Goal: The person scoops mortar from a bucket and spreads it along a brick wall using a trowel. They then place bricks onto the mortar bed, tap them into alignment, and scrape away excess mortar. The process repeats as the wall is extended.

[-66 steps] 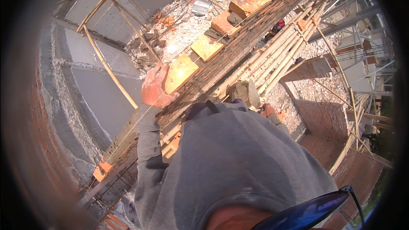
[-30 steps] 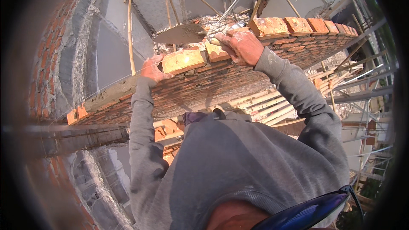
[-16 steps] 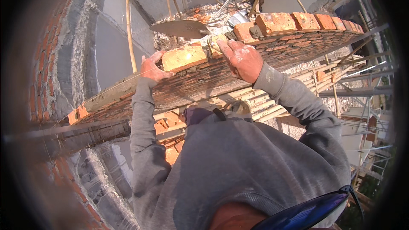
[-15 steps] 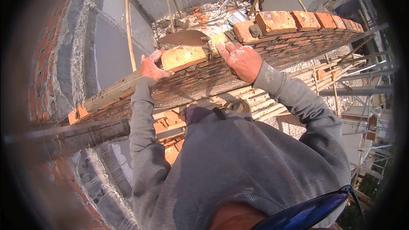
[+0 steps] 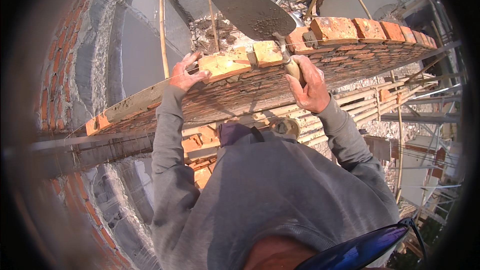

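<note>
My right hand is closed around the wooden handle of a trowel. Its broad, mortar-smeared blade points up and to the left, above the top of the brick wall. My left hand has thumb and fingers apart at the left end of a pale orange brick; the thumb seems to touch it. Right of that brick, a grey mortar joint separates it from a smaller yellowish brick piece. A thin string line runs along the top of the wall.
More orange bricks continue the top course to the right. Left of my hand, grey mortar covers the wall up to an end brick. Bamboo poles stand beyond the wall; bamboo scaffolding and loose bricks lie below.
My right hand has moved back from the small brick piece, and the trowel blade has swung up and away from the wall top. My left hand stays by the pale brick's end, its fingers more spread.
</note>
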A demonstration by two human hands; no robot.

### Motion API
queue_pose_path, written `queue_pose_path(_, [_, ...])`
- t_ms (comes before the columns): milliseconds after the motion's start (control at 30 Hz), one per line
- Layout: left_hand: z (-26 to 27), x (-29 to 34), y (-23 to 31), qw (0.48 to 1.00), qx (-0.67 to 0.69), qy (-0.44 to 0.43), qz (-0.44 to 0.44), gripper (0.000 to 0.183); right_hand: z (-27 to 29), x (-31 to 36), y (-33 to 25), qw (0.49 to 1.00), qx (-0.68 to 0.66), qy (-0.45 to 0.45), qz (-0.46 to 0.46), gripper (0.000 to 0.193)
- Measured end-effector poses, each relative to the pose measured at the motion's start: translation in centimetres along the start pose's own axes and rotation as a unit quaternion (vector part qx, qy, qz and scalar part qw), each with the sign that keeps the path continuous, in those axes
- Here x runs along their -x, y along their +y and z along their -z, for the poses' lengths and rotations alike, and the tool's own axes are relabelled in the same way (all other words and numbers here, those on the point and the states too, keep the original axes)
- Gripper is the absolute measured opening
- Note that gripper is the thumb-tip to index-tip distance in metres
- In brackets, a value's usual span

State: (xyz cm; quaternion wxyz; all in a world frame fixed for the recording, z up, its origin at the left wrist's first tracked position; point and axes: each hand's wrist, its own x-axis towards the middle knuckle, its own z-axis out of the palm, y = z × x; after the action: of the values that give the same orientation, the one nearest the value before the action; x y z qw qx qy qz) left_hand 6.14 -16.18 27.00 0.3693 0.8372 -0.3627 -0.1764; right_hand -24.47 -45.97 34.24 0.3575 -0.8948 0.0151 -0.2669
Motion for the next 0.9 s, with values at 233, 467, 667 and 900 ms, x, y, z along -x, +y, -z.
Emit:
queue_pose_path(233, [1.7, -2.0, 2.3, 0.989, 0.075, -0.121, 0.044, 0.079, -7.7, 11.5, 7.2, 0.928, 0.124, -0.348, -0.052, 0.048])
queue_pose_path(467, [1.6, -3.0, 2.2, 0.987, 0.071, -0.142, 0.018, 0.074, -11.3, 4.0, 9.9, 0.924, 0.144, -0.348, -0.072, 0.052])
queue_pose_path(667, [1.4, -4.8, 0.3, 0.975, 0.132, -0.179, 0.021, 0.064, -3.2, 3.1, 10.8, 0.923, 0.156, -0.321, -0.142, 0.046])
queue_pose_path(900, [1.5, -5.1, 0.4, 0.981, 0.069, -0.179, -0.031, 0.065, 0.7, 8.9, 7.3, 0.963, 0.026, -0.143, -0.227, 0.044])
